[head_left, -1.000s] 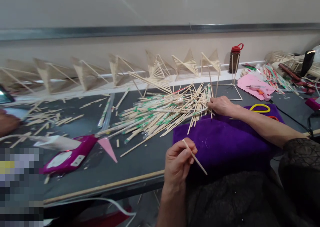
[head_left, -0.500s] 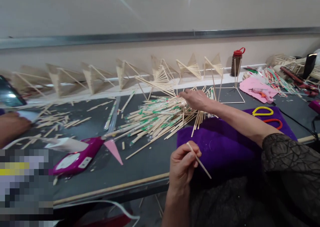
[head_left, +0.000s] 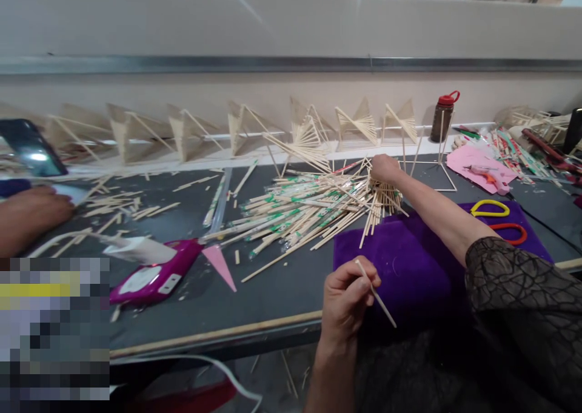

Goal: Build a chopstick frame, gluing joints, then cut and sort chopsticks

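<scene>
My left hand (head_left: 348, 298) pinches a short wooden stick (head_left: 382, 305) above the front edge of a purple cloth (head_left: 409, 273). Farther off, my right hand (head_left: 385, 169) reaches to the right end of a large pile of loose and wrapped sticks (head_left: 291, 210). Its fingers point down behind the hand among the stick ends, so what they hold, if anything, is hidden. Just right of it stands a frame of thin sticks (head_left: 448, 179) with upright posts.
Stick models (head_left: 240, 128) line the wall. A red-capped bottle (head_left: 442, 119), pink paper (head_left: 477, 164) with a glue gun, and yellow-handled scissors (head_left: 490, 205) lie right. At left are a magenta device (head_left: 168, 273), a phone (head_left: 34, 146) and another person's hand (head_left: 40, 210).
My right hand has moved right along the stick pile to its right end. My left hand still pinches the stick. The whole view has shifted slightly.
</scene>
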{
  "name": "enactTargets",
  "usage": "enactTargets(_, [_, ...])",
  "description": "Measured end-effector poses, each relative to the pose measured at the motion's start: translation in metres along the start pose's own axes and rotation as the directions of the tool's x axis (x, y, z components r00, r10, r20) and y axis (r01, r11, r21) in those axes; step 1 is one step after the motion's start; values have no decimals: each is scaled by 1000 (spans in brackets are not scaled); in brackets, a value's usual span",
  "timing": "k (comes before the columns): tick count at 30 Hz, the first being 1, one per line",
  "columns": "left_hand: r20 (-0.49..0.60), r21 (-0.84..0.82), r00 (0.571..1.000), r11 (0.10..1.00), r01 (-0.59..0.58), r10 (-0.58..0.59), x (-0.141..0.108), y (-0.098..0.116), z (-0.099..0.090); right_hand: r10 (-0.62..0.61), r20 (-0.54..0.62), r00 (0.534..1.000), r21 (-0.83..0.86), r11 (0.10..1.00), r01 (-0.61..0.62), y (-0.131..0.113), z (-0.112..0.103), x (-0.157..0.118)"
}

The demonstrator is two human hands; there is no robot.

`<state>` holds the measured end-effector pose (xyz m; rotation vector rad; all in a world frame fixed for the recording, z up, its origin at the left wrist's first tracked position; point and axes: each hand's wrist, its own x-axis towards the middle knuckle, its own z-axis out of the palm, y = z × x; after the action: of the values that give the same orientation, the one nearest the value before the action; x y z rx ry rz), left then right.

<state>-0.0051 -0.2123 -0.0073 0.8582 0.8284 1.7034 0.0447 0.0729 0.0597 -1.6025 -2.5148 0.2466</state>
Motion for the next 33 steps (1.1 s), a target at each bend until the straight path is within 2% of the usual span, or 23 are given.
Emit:
enactTargets(4, [-25, 26, 999, 999, 25, -24, 0, -1, -1, -46, -41, 998, 52, 998, 48, 2, -10, -5])
enactTargets(6, [-46, 39, 998, 998, 43, -42, 0, -1, -1, -97, -53, 994, 204, 973, 106, 4, -17, -17])
enactTargets(9, [-115, 77, 990, 993, 87, -78, 6, 6, 5, -169, -46, 985, 558, 813, 166, 18, -24, -48])
enactTargets(11, [-147, 96, 986, 991, 93, -78, 18, 15, 18, -213, -2, 977, 695, 702, 154, 34, -28, -73])
enactTargets(13, [-122, 108, 992, 993, 54, -40, 38, 26, 38, -267, 9, 964, 767, 620, 164, 56, -32, -95])
enactTargets(15, [-66, 124, 997, 992, -38, 46, 68, 32, 62, -283, -29, 959, 799, 570, 193, 78, -35, -109])
enactTargets(19, [-34, 153, 986, 976, -157, 164, 140, 22, 104, -168, -161, 973, 824, 520, 226, 112, -37, -115])
enactTargets(22, [-51, 220, 983, 962, -161, 176, 177, 1, 117, -115, -200, 973, 814, 533, 230, 121, -30, -110])
enactTargets(24, [-48, 271, 978, 945, -182, 202, 187, -10, 116, -127, -225, 966, 779, 572, 257, 122, -24, -107])
enactTargets(27, [-23, 330, 973, 921, -209, 229, 187, -17, 106, -155, -231, 961, 711, 647, 275, 119, -15, -107])
enactTargets(30, [-16, 357, 969, 907, -224, 246, 181, -18, 97, -188, -187, 964, 656, 707, 266, 115, -9, -110])
enactTargets(33, [-7, 372, 968, 899, -229, 249, 178, -18, 93, -201, -166, 965, 582, 770, 260, 112, -7, -113])
